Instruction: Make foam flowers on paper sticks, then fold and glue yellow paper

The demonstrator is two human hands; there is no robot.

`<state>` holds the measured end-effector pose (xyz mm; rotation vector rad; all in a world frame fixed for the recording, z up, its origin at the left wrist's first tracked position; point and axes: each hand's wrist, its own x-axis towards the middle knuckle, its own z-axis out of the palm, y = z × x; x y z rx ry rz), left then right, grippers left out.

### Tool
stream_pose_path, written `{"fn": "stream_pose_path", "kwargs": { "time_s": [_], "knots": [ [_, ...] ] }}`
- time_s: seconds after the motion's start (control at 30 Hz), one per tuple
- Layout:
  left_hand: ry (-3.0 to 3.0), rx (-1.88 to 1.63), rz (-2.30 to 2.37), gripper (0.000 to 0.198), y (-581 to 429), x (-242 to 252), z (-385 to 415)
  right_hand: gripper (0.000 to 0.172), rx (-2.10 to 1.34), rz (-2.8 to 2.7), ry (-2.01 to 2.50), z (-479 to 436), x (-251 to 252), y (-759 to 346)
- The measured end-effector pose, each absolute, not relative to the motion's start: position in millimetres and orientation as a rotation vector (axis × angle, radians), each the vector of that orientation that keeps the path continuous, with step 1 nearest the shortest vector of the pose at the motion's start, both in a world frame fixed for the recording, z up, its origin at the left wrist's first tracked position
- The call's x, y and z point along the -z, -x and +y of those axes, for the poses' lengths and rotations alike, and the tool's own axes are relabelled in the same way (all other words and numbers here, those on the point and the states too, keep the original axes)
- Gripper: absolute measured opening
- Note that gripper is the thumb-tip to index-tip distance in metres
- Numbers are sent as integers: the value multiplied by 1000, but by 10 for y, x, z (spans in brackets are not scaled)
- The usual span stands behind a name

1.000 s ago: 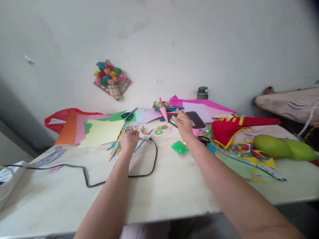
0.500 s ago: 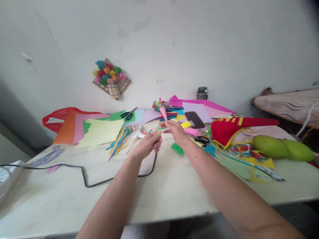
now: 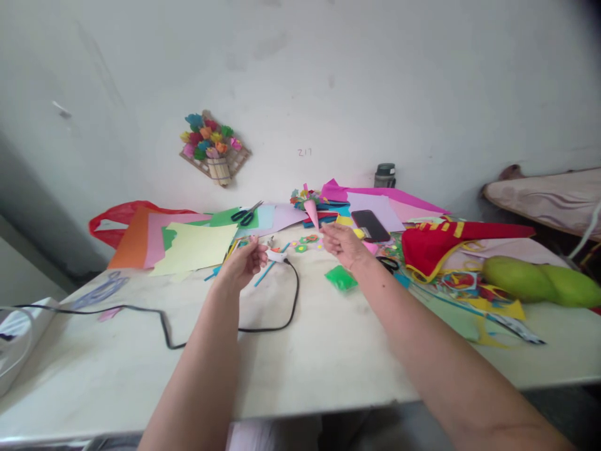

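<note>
My left hand is curled at the handle end of a small white glue gun and seems to grip it. The gun's black cord loops over the white table. My right hand hovers just right of several small paper flowers. Its fingers are pinched together, and what they hold is too small to name. A green packet lies just below that hand. A pink paper cone stands behind it.
Coloured paper sheets and black scissors lie at the back left. A phone, a second pair of scissors, a red and yellow piece and green fruit are to the right. A power strip is far left.
My left hand went from the glue gun to the middle beside my right hand, then back to the gun. My right hand drew back from the phone area and closed its fingers.
</note>
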<state>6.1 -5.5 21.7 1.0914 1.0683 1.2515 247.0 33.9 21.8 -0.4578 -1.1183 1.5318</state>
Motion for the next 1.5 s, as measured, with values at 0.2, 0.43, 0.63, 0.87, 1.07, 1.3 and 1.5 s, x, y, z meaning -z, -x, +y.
{"fn": "stream_pose_path", "kwargs": {
  "time_s": [0.2,0.43,0.63,0.87,1.07,1.3,1.5],
  "knots": [
    [-1524,-913,2039,45,-59,-177,1,36,-1406,-906,429,446,-221,-2662],
    [-2012,-334,2514,27,-236,-62,19,41,-1392,-986,587,439,-147,-2544],
    [-2099,-285,2516,29,-290,4,31,22,-1284,-1320,898,429,55,-2331],
    [-2192,-172,2529,31,-333,24,47,6,-1084,-1706,1242,381,180,-2039],
    [-2161,-155,2526,30,-359,-23,27,29,-547,-2084,1422,305,234,-1837],
    [-2173,-224,2452,25,-327,-93,-2,33,-487,-1990,1294,293,222,-1705],
    [-2088,-340,2342,25,-131,-97,33,30,-593,-1857,1240,385,283,-1708]
  ]
}}
